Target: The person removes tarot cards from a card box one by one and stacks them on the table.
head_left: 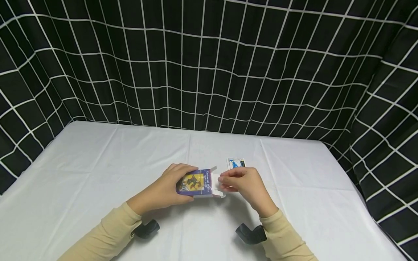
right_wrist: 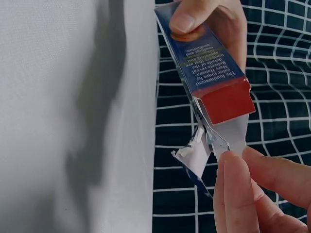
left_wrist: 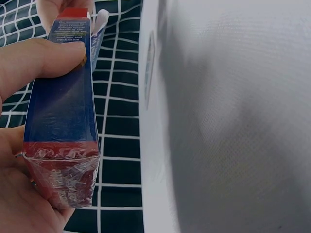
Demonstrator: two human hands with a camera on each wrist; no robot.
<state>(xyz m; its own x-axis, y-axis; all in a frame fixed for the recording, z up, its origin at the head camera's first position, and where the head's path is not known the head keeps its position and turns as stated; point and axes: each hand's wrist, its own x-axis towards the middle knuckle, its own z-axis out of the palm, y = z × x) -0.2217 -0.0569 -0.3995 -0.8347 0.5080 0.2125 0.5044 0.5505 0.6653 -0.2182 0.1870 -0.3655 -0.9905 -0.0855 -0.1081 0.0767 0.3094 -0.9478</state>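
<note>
A blue and red tarot card box [head_left: 193, 182], titled "Universal Waite", is held above the table. My left hand [head_left: 167, 186] grips its closed end, with the thumb [left_wrist: 60, 58] across one narrow side. Crinkled clear wrap [left_wrist: 65, 179] covers that end in the left wrist view. At the opposite end the box is open, its flaps sticking out. My right hand [head_left: 249, 185] pinches the white flap [right_wrist: 232, 138] there between thumb and fingertips. Another flap [right_wrist: 194, 155] with a ragged white edge hangs out beside it. A red flap [right_wrist: 227, 103] also shows.
A picture card [head_left: 236, 163] lies on the white-covered table [head_left: 98, 156] behind my right hand, partly hidden by it. Dark wrist mounts [head_left: 250, 234] stick out below both sleeves. Black cloth with a white grid [head_left: 209, 65] hangs around the table's back and sides.
</note>
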